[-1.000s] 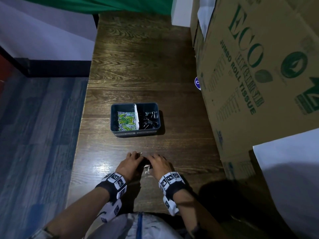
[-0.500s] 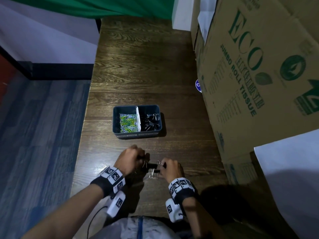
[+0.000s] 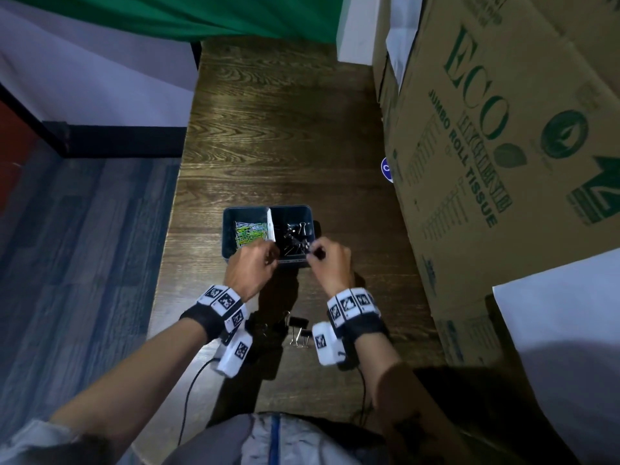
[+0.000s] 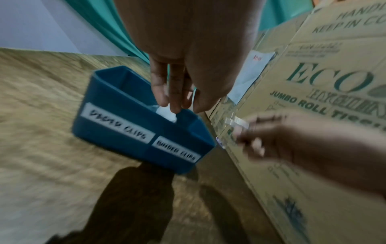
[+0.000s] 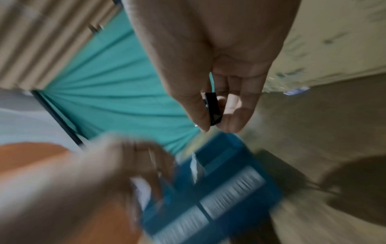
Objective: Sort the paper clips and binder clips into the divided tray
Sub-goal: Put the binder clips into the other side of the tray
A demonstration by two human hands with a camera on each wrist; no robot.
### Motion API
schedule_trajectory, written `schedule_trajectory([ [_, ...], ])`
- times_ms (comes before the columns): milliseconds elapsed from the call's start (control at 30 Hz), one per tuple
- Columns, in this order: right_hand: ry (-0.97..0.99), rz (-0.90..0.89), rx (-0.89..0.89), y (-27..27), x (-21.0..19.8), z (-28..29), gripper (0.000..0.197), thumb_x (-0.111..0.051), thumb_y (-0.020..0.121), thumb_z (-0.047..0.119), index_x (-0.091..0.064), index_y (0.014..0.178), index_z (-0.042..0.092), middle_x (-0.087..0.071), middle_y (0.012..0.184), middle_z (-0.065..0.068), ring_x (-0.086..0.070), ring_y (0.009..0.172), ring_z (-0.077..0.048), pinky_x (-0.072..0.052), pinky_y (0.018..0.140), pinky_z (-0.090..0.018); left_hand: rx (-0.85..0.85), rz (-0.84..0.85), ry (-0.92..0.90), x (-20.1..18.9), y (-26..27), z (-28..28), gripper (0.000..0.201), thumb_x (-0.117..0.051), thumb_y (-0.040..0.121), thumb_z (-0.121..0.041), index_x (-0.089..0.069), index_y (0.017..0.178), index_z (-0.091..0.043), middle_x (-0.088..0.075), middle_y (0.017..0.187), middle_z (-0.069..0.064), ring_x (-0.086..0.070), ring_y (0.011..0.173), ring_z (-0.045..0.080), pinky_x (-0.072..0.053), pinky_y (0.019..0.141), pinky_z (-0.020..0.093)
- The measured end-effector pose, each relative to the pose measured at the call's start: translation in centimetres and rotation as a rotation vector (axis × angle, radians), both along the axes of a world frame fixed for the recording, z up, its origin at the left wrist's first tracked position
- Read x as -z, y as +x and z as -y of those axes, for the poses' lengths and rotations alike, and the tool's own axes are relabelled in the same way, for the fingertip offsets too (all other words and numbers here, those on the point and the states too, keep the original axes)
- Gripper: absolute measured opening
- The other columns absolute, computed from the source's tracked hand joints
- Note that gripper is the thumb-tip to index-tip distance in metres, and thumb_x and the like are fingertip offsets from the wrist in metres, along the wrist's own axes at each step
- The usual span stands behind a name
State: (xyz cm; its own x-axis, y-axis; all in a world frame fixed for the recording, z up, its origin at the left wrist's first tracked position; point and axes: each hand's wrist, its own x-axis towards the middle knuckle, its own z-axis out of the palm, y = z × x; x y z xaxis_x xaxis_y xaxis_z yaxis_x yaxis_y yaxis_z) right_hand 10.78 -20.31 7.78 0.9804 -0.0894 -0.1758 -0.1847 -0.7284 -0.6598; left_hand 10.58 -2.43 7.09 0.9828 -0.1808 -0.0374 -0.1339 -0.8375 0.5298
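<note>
A blue divided tray (image 3: pixel 228 229) stands mid-table, with green and white paper clips (image 3: pixel 250 229) in its left part and black binder clips (image 3: pixel 297 234) in its right part. My right hand (image 3: pixel 313 251) hovers over the near right corner and pinches a black binder clip (image 5: pixel 213 109) between thumb and fingers. My left hand (image 3: pixel 271 253) hangs over the near edge by the white divider (image 4: pixel 165 113), fingertips close together; what it holds is hidden. Loose binder clips (image 3: pixel 298 328) lie on the table between my wrists.
A tall cardboard box (image 3: pixel 486 162) printed ECO walls off the table's right side close to the tray. The wooden table (image 3: pixel 268 129) ends at its left edge above blue floor. Cables trail from both wrist cameras.
Both hands have lifted from the loose clips near me and moved forward to the tray's near edge, the right one carrying a binder clip.
</note>
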Motion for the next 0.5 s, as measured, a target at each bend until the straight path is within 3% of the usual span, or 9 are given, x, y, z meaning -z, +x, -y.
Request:
schedule_trajectory([
  [67, 0.055, 0.074, 0.011, 2.1, -1.8, -0.7, 0.026, -0.073, 0.087, 0.011, -0.069, 0.112, 0.016, -0.070, 0.108, -0.003, -0.067, 0.093, -0.015, -0.053, 0.075, -0.021, 0.030, -0.086, 0.050, 2.0, -1.8, -1.2, 0.013, -0.067, 0.088, -0.018, -0.063, 0.100, -0.018, -0.061, 0.102, -0.001, -0.063, 0.086, 0.017, -0.039, 0.062, 0.016],
  [167, 0.063, 0.152, 0.031, 3.5, -2.5, -1.2, 0.035, -0.077, 0.083, 0.011, -0.068, 0.117, 0.017, -0.069, 0.105, -0.004, -0.067, 0.088, -0.019, -0.059, 0.077, -0.035, 0.031, -0.213, 0.132, 4.5, -4.3, -2.9, 0.026, -0.067, 0.087, -0.032, -0.059, 0.109, -0.020, -0.056, 0.111, 0.002, -0.062, 0.094, 0.023, -0.046, 0.067, 0.029],
  [267, -0.005, 0.143, -0.033, 2.0, -1.0, -1.1, 0.030, -0.075, 0.086, 0.013, -0.068, 0.115, 0.017, -0.069, 0.102, -0.004, -0.067, 0.086, -0.018, -0.059, 0.074, -0.035, 0.067, -0.402, 0.247, 6.5, -6.9, -4.0, 0.057, -0.066, 0.082, -0.055, -0.047, 0.125, -0.023, -0.047, 0.119, 0.003, -0.055, 0.106, 0.026, -0.048, 0.077, 0.037],
  [333, -0.088, 0.029, -0.134, -0.3, 1.0, -0.7, 0.032, -0.071, 0.089, 0.011, -0.066, 0.120, 0.016, -0.069, 0.108, -0.006, -0.066, 0.090, -0.018, -0.059, 0.077, -0.033, 0.100, -0.490, 0.297, 7.8, -8.6, -4.2, 0.076, -0.066, 0.073, -0.068, -0.041, 0.131, -0.024, -0.042, 0.123, 0.004, -0.051, 0.111, 0.026, -0.050, 0.080, 0.040],
  [400, -0.181, -0.184, -0.256, -3.0, 3.4, -0.4, 0.046, -0.070, 0.089, 0.012, -0.057, 0.133, 0.021, -0.061, 0.128, -0.010, -0.064, 0.107, -0.023, -0.057, 0.087, -0.033, 0.126, -0.504, 0.319, 8.8, -9.9, -4.1, 0.086, -0.067, 0.066, -0.074, -0.038, 0.133, -0.029, -0.038, 0.126, 0.003, -0.046, 0.115, 0.025, -0.052, 0.080, 0.043],
  [467, -0.268, -0.380, -0.369, -5.7, 5.8, -0.1, 0.074, -0.078, 0.082, 0.017, -0.042, 0.145, 0.032, -0.039, 0.150, -0.009, -0.047, 0.132, -0.031, -0.049, 0.102, -0.044, 0.144, -0.472, 0.317, 9.4, -10.8, -3.7, 0.091, -0.069, 0.065, -0.071, -0.033, 0.138, -0.032, -0.035, 0.130, 0.003, -0.042, 0.117, 0.025, -0.053, 0.078, 0.044],
  [500, -0.322, -0.435, -0.425, -7.0, 6.7, 0.0, 0.085, -0.081, 0.078, 0.019, -0.035, 0.147, 0.038, -0.029, 0.153, -0.007, -0.038, 0.137, -0.033, -0.045, 0.105, -0.050, 0.166, -0.453, 0.327, 9.4, -11.0, -3.4, 0.093, -0.070, 0.067, -0.068, -0.029, 0.142, -0.032, -0.033, 0.132, 0.004, -0.040, 0.118, 0.025, -0.053, 0.077, 0.043],
])
